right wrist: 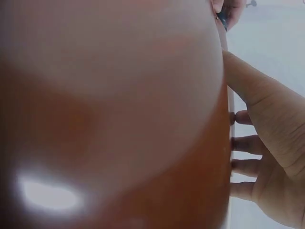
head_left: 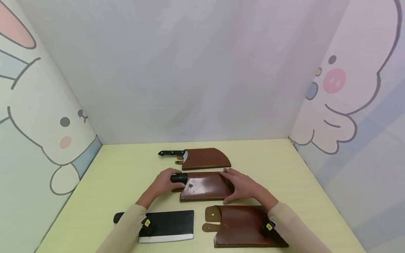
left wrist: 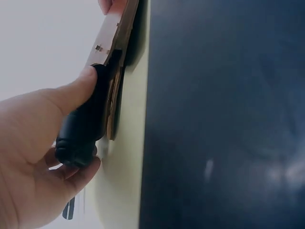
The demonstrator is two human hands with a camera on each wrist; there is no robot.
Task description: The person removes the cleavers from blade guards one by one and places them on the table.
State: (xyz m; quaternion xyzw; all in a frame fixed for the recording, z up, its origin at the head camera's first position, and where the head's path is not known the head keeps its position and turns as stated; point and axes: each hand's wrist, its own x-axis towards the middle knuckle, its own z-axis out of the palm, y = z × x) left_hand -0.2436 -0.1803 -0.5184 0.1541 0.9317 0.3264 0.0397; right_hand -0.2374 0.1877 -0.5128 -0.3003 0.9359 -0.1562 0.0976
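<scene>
In the middle of the table, a knife with a black handle [head_left: 179, 178] sits in a brown leather sheath [head_left: 207, 188], its blade hidden. My left hand [head_left: 162, 182] grips that handle, thumb on one side and fingers curled round the other, as the left wrist view shows on the handle [left wrist: 81, 126]. At the sheath's right end lies my right hand [head_left: 242, 186], fingers spread, fingertips along the far edge and thumb by the near edge. In the right wrist view the same hand [right wrist: 279, 138] shows fairly straight fingers, partly hidden behind the nearer sheath [right wrist: 119, 119].
Behind, a smaller knife with a riveted black handle [head_left: 172, 153] sits in a brown sheath [head_left: 205, 158]. In front, a bare cleaver [head_left: 172, 225] lies under the left forearm. A larger sheath [head_left: 240, 225] with loose straps lies under the right. Walls border the table's back and sides.
</scene>
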